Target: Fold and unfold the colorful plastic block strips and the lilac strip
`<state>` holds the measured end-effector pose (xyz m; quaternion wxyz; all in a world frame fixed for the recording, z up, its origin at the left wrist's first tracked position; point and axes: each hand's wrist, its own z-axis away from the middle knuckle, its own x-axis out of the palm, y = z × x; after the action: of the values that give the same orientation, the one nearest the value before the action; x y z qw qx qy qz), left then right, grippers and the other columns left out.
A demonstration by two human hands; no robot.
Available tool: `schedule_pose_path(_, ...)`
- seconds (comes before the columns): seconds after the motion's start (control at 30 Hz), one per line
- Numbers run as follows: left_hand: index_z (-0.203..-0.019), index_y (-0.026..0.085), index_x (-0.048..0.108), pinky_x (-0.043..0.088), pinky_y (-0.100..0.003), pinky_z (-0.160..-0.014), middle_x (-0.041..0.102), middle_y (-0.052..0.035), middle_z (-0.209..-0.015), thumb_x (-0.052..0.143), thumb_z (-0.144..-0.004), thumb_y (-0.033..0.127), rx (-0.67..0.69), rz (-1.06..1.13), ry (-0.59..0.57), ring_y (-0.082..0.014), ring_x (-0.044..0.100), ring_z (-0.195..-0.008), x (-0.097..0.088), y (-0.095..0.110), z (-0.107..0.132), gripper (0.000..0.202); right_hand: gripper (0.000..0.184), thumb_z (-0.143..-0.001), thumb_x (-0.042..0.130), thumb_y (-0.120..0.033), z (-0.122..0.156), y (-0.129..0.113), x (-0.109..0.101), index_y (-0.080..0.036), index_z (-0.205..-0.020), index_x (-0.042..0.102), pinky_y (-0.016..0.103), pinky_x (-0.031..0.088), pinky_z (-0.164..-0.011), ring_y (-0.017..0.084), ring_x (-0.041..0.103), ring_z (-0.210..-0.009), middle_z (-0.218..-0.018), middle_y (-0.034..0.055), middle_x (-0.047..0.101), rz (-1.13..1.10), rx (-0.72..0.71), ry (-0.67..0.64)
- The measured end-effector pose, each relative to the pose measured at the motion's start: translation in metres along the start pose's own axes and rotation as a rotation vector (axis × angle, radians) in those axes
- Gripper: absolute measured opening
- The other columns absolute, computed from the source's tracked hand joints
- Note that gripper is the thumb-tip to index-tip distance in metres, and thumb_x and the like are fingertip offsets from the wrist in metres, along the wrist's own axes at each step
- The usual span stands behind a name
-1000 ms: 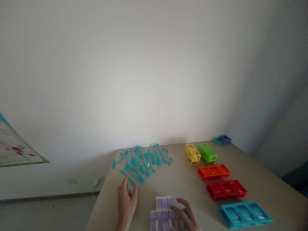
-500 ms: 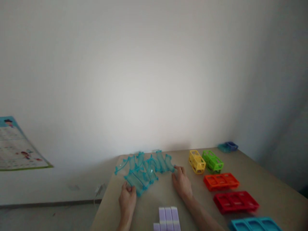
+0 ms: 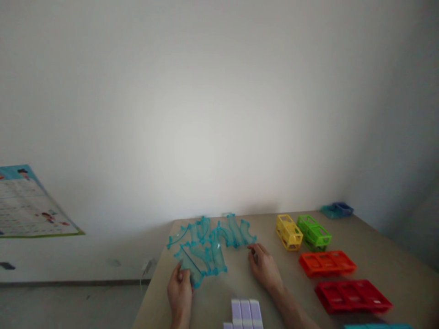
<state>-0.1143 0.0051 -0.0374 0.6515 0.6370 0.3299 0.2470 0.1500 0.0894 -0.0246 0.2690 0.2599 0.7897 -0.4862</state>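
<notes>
Several translucent teal plastic track pieces (image 3: 233,230) lie in a loose cluster at the table's far left. My left hand (image 3: 180,290) is at the near corner of the closest teal track piece (image 3: 192,267), its edge pinched between thumb and fingers. To the right of the cluster, my right hand (image 3: 264,267) rests low over the table, fingers bent, with a gap between thumb and forefinger and nothing visible in it. Its fingertips are just short of the rightmost teal piece. Below and between the hands stand lilac-and-white blocks (image 3: 246,313), cut off by the lower picture edge.
Down the right side are a yellow frame (image 3: 289,232), a green frame (image 3: 313,233), an orange tray (image 3: 327,263), a red tray (image 3: 353,296) and a blue one (image 3: 377,326). Dark blue and teal parts (image 3: 343,209) sit in the far corner by the wall (image 3: 219,114).
My left hand has shifted the nearest teal piece slightly toward me. My right hand has drawn back from the rightmost teal piece. The view has turned slightly.
</notes>
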Motion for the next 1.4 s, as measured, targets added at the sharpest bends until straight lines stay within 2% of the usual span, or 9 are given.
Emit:
schedule_pose_path(0.17,-0.097,0.019,0.056,0.044,-0.023,-0.045,0.059,0.0044,-0.060,0.057,-0.068,0.031,0.002,0.185,-0.095,-0.0140,0.057,-0.048,0.001,0.000,0.005,0.031,0.027,-0.088,0.041,-0.025,0.001,0.000,0.000,-0.017,-0.096,0.066,0.031,0.049,-0.070,0.020,0.065,-0.075,-0.085,0.0077,0.068,-0.050,-0.028,-0.029)
schedule_pose_path(0.3,-0.083,0.019,0.058,0.052,-0.027,-0.056,0.068,-0.0005,-0.069,0.061,-0.066,0.030,0.000,0.262,-0.164,-0.0184,0.066,-0.060,0.000,-0.002,0.006,0.020,0.029,-0.090,0.041,-0.029,0.003,-0.006,-0.003,-0.017,-0.097,0.067,0.032,0.050,-0.072,0.021,0.065,-0.077,-0.085,0.0080,0.068,-0.098,-0.064,-0.061)
schedule_pose_path(0.4,-0.085,0.019,0.060,0.054,-0.028,-0.059,0.071,-0.0011,-0.072,0.065,-0.067,0.032,-0.011,0.286,-0.206,-0.0195,0.068,-0.064,-0.001,0.000,0.007,0.023,0.030,-0.091,0.042,-0.032,0.005,-0.011,-0.006,-0.017,-0.098,0.067,0.032,0.050,-0.073,0.021,0.064,-0.077,-0.085,0.0081,0.068,-0.141,-0.103,-0.101)
schedule_pose_path(0.6,-0.086,0.019,0.060,0.048,-0.024,-0.041,0.073,-0.0018,-0.077,0.063,-0.074,0.036,-0.049,0.298,-0.289,-0.0169,0.065,-0.050,-0.001,0.006,0.013,0.021,0.032,-0.093,0.044,-0.037,0.007,-0.020,-0.009,-0.017,-0.095,0.069,0.031,0.048,-0.070,0.019,0.061,-0.071,-0.081,0.0074,0.067,-0.219,-0.120,-0.207)
schedule_pose_path(0.83,-0.088,0.019,0.060,0.053,-0.026,-0.050,0.073,-0.0027,-0.078,0.068,-0.075,0.040,-0.048,0.343,-0.401,-0.0177,0.068,-0.057,-0.001,0.013,0.014,0.027,0.029,-0.085,0.059,-0.038,0.004,-0.058,0.005,-0.018,-0.100,0.073,0.026,0.046,-0.062,0.017,0.062,-0.068,-0.082,0.0041,0.072,-0.330,-0.077,-0.447)
schedule_pose_path(0.93,-0.091,0.017,0.063,0.055,-0.029,-0.056,0.073,-0.0033,-0.075,0.072,-0.072,0.043,-0.041,0.366,-0.456,-0.0189,0.068,-0.059,-0.003,0.020,0.016,0.033,0.020,-0.079,0.064,-0.033,0.001,-0.075,0.012,-0.017,-0.085,0.074,0.024,0.041,-0.058,0.015,0.058,-0.063,-0.069,0.0003,0.068,-0.361,-0.078,-0.515)
schedule_pose_path(1.07,-0.093,0.016,0.064,0.052,-0.025,-0.051,0.070,-0.0019,-0.071,0.077,-0.069,0.042,-0.089,0.449,-0.481,-0.0153,0.064,-0.052,-0.003,0.022,0.015,0.037,0.022,-0.079,0.059,-0.027,0.000,-0.086,0.016,-0.016,-0.059,0.061,0.024,0.037,-0.056,0.014,0.053,-0.058,-0.055,-0.0024,0.057,-0.404,-0.056,-0.529)
schedule_pose_path(1.23,-0.098,0.017,0.064,0.038,-0.018,-0.036,0.062,0.0031,-0.059,0.076,-0.068,0.046,-0.141,0.541,-0.452,-0.0084,0.050,-0.037,0.004,0.019,0.007,0.044,0.037,-0.093,0.038,-0.047,0.005,-0.086,0.013,-0.019,-0.073,0.051,0.026,0.045,-0.058,0.016,0.062,-0.062,-0.067,0.0030,0.066,-0.538,0.029,-0.514)
schedule_pose_path(1.4,-0.097,0.016,0.065,0.034,-0.018,-0.035,0.056,0.0051,-0.055,0.078,-0.064,0.043,-0.184,0.592,-0.438,-0.0079,0.048,-0.035,0.005,0.020,0.006,0.045,0.042,-0.093,0.028,-0.059,0.006,-0.077,0.011,-0.024,-0.074,0.039,0.026,0.046,-0.050,0.015,0.058,-0.047,-0.059,0.0005,0.063,-0.577,0.132,-0.438)
